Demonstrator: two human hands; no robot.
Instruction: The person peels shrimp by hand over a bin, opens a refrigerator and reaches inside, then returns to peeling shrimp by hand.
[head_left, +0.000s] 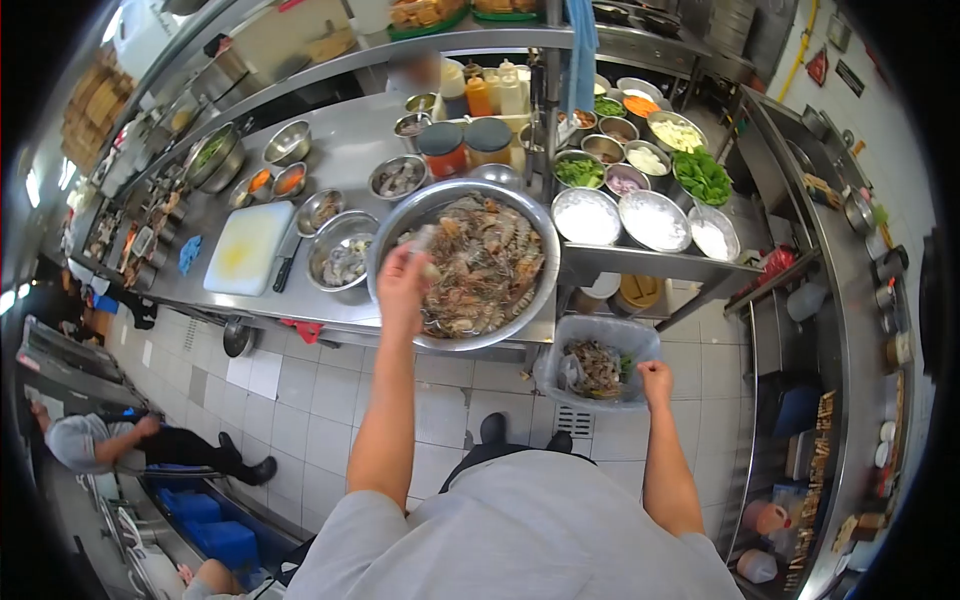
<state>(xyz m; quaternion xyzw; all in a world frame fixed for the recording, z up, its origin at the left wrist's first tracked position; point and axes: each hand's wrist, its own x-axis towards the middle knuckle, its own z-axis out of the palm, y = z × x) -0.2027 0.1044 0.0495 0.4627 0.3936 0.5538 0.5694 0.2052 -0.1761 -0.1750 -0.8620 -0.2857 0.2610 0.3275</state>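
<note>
My left hand (403,285) is closed over the left side of a large metal bowl (552,262), pinching a pale, blurred shrimp (427,242). Whole unpeeled shrimp (490,260) fill this bowl. Left of it, a smaller steel bowl (318,262) holds peeled shrimp (345,262). My right hand (655,384) hangs at the right rim of a lined waste bin (560,338), its fingers curled closed; whatever they may hold is hidden. Shrimp shells and heads (597,370) lie inside the bin.
A white cutting board (248,245) and a knife (287,262) lie on the counter at left. Several tubs of chopped vegetables (680,135) and white powder (655,220) stand at right. Sauce bottles (480,97) are behind the bowl. Another person (100,442) is at lower left.
</note>
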